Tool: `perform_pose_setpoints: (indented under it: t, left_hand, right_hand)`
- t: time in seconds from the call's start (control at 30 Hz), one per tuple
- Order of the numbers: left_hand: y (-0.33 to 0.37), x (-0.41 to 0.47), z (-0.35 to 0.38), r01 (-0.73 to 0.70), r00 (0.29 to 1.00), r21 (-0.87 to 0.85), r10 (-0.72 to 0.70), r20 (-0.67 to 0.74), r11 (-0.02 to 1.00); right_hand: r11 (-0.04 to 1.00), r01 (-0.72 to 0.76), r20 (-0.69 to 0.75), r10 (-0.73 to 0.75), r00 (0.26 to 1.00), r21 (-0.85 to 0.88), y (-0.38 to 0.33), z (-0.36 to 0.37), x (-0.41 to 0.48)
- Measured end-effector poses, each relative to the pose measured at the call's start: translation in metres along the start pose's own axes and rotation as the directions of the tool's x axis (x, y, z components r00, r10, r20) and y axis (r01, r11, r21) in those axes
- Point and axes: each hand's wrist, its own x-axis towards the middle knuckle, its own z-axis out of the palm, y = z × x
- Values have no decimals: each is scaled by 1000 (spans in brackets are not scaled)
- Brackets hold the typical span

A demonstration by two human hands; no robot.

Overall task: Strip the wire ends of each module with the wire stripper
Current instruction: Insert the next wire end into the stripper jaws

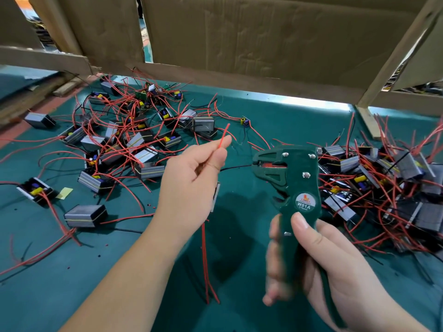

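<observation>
Left hand (pixel 189 180), in the middle of the frame, pinches a red wire (pixel 223 137) between thumb and forefinger, the other fingers curled in, with the wire's tip sticking up past the fingertips. That tip looks red right to the end, so I'd say it is not yet stripped. A grey edge showing behind the palm may be the module (pixel 216 195) it belongs to, though most of it is hidden; more red leads hang down below the wrist.

Lower right, the right hand (pixel 318 264) is wrapped round the handles of the green wire stripper (pixel 297 173), thumb laid on its face. A black wire (pixel 236 167) runs from behind the left hand to the mouth of the tool; whether it is bitten I cannot tell.

On the green table (pixel 275 121) a heap of modules (pixel 141 154) sprawls at left and a second heap (pixel 374 178) crowds the right edge. Which is the finished one I can't say. Small red scraps (pixel 153 207) dot the table, likely stripped-off insulation, so some ends seem done, with plenty left.
</observation>
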Motion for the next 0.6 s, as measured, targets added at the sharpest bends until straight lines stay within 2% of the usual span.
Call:
perform_pose_setpoints:
  t: [0.07,0.2,0.3,0.4,0.5,0.57,0.6]
  left_hand:
    - [-1,2,0,75,996,-104,-79,-37,992]
    - [-3,3,1,111,993,-140,-115,-24,984]
    - [-2,3,0,70,997,-131,-65,45,989]
    - [-1,2,1,43,992,-116,-28,125,992]
    - [-1,0,2,26,991,-128,-9,132,991]
    - [0,0,1,13,993,-135,3,118,991]
    - [1,1,0,8,993,-134,7,116,991]
  right_hand:
    - [1000,30,-56,-29,998,8,0,-2,4]
    - [996,10,37,-13,999,91,-9,-12,9]
    - [985,21,24,-26,999,173,-15,-20,12]
    - [984,-36,50,27,998,177,-17,-27,12]
    - [981,-113,142,91,986,156,-15,-26,5]
    - [980,-118,224,80,971,160,-19,-14,8]
    - [992,-93,198,75,977,85,-19,-12,14]
